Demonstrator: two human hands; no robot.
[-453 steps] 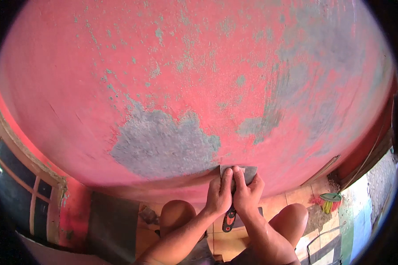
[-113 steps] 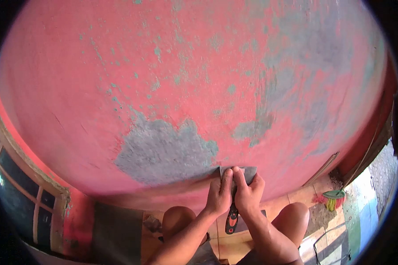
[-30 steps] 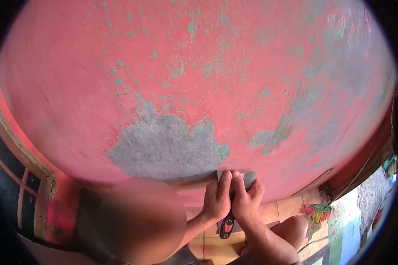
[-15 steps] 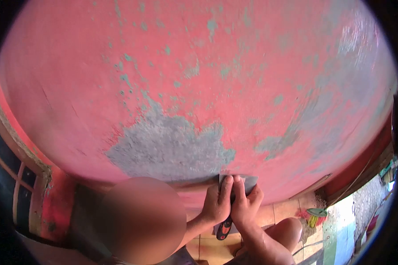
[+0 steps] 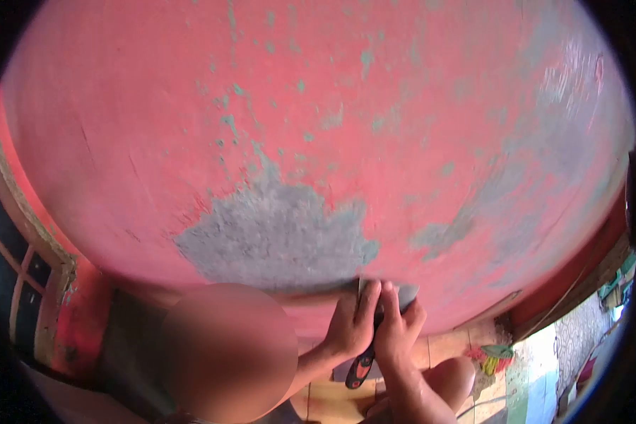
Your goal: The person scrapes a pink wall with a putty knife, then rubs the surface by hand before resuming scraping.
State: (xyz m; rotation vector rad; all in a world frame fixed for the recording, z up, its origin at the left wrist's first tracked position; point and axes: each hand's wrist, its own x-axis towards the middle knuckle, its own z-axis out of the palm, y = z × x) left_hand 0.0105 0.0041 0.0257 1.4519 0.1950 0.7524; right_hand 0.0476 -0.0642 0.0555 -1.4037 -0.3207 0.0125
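Both of my hands are closed on one wide-bladed scraper (image 5: 361, 370) with a black and orange handle. My left hand (image 5: 351, 324) grips it from the left, its fingers extended up along the metal blade. From the right, my right hand (image 5: 397, 328) wraps the same tool, with a finger pressed on the blade. The blade's edge meets the low part of the red-painted wall (image 5: 431, 141), just right of a large bare grey patch (image 5: 275, 233). Green flecks show through the paint above.
A barred window (image 5: 25, 283) is at the far left. On the tiled floor (image 5: 424, 360) at the right lies a red, yellow and green bristly thing (image 5: 493, 357). My bent knee (image 5: 454, 378) is beside my right forearm. A large blurred circle covers the lower left.
My hands and the scraper have shifted slightly right in view, still against the wall. The wall's patches appear moved a little right and down as the camera view turned.
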